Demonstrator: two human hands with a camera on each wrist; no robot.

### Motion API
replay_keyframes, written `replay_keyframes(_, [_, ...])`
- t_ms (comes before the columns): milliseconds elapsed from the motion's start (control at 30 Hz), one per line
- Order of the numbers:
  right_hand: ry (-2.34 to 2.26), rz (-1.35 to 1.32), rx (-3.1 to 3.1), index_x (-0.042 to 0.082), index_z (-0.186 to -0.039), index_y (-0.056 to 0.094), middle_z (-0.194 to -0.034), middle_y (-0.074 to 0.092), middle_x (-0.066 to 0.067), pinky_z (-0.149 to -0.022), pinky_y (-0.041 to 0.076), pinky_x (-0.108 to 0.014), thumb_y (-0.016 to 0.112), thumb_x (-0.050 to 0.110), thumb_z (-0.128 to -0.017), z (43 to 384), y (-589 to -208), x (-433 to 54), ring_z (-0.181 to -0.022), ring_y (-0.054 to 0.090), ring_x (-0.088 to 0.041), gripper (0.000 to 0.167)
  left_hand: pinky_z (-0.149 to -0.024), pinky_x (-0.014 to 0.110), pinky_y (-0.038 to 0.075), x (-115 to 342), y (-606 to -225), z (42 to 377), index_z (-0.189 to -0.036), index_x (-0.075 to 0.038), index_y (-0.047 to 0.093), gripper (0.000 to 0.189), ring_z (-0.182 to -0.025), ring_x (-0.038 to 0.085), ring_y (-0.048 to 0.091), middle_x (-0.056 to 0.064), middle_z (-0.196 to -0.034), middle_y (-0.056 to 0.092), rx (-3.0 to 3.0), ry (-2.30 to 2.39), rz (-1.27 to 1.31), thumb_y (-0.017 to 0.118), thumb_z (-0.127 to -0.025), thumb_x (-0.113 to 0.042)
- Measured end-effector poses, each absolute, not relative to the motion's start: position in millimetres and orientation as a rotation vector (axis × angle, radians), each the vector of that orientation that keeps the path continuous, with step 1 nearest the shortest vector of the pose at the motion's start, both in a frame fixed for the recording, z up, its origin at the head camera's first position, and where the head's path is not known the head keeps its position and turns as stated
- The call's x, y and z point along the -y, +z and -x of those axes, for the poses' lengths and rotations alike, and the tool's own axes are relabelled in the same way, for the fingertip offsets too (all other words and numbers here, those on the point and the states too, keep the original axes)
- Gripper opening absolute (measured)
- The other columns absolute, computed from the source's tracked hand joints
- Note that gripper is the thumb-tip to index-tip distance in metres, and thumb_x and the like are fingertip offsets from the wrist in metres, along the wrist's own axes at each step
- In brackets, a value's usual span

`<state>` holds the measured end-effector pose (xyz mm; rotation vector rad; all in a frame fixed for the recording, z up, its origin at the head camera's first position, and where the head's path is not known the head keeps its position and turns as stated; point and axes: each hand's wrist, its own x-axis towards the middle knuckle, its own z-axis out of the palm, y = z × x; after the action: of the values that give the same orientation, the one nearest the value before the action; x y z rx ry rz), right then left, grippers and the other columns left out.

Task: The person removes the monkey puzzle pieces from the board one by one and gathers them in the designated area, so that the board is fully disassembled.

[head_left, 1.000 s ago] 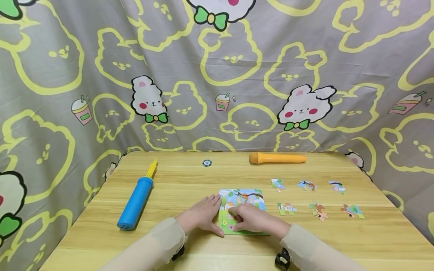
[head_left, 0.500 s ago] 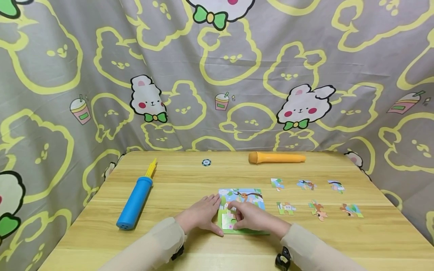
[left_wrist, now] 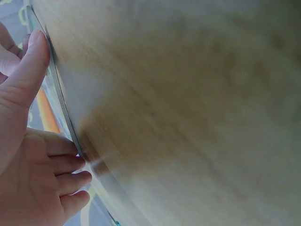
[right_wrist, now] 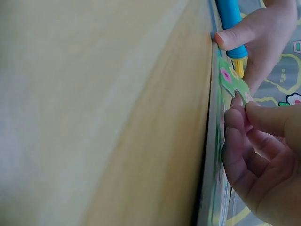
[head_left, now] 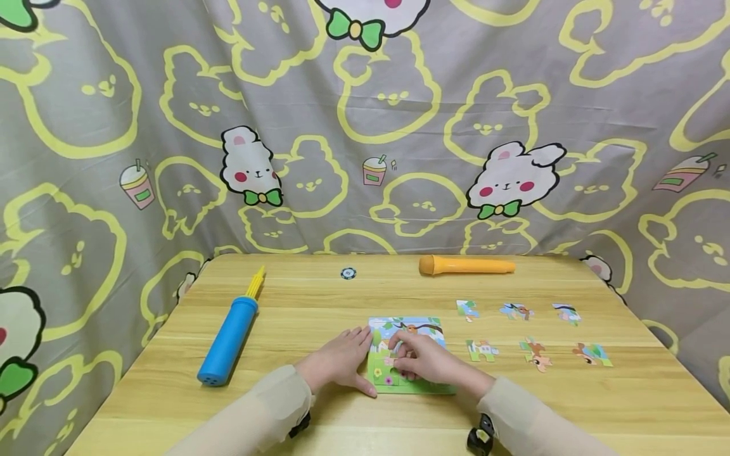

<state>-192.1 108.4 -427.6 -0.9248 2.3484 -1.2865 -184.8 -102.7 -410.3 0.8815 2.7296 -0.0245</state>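
Note:
A puzzle board point(head_left: 422, 387) with a bird and garden picture lies near the table's front middle. My left hand point(head_left: 342, 358) rests along its left side, fingers extended at the upper left edge and thumb at the lower left corner. Over the board is my right hand point(head_left: 424, 360), its thumb and curled fingers pinching the edge of a green puzzle piece point(right_wrist: 230, 79) with pink and yellow flowers. In the right wrist view this piece tilts up from the board at its lower left part. The right hand covers much of the board's middle in the head view.
To the right lie several loose puzzle pieces point(head_left: 481, 351) in two rows. An orange toy microphone point(head_left: 467, 266) and a round chip point(head_left: 348, 273) lie at the back. On the left is a blue hand pump point(head_left: 228, 342) with a yellow nozzle. A patterned curtain point(head_left: 319, 190) hangs behind the table.
The flowered piece first lay showing its flowers, then turned pale with glare, and now shows them again. My right hand has shifted slightly right with its fingertips. The left hand stays put.

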Motion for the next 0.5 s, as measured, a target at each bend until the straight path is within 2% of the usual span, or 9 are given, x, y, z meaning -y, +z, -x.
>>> replay_keyframes(200, [-1.409,0.768,-2.283,0.002,-0.090,0.059,-0.073,0.060,-0.006,-0.048,0.051,-0.029,0.063,0.006,-0.086,189,-420,-123,-0.056,0.057,-0.019,0.007,-0.110,0.036,0.018,101,-408,184,-0.143,0.000,0.026,0.108,-0.135,0.028,0.020,0.015,-0.149,0.021,-2.718,-0.010,-0.865,0.061,-0.068,-0.068])
replay_keyframes(400, [-1.482,0.724,-2.221,0.000,-0.089,0.061,-0.076,0.063,-0.014,-0.051,0.053,-0.031,0.064,0.005,-0.085,187,-415,-150,-0.057,0.059,-0.021,0.007,-0.110,0.036,0.018,101,-407,183,-0.144,0.000,0.026,0.107,-0.135,0.027,0.020,0.014,-0.149,0.021,-2.715,-0.007,-0.856,0.061,-0.068,-0.068])
replay_keyframes(500, [-1.479,0.701,-2.225,-0.001,-0.089,0.061,-0.077,0.063,-0.015,-0.053,0.053,-0.028,0.064,0.005,-0.085,185,-415,-167,-0.060,0.060,-0.021,0.008,-0.110,0.036,0.018,101,-407,183,-0.144,0.000,0.026,0.107,-0.135,0.027,0.020,0.014,-0.149,0.021,-2.715,-0.004,-0.853,0.062,-0.068,-0.067])
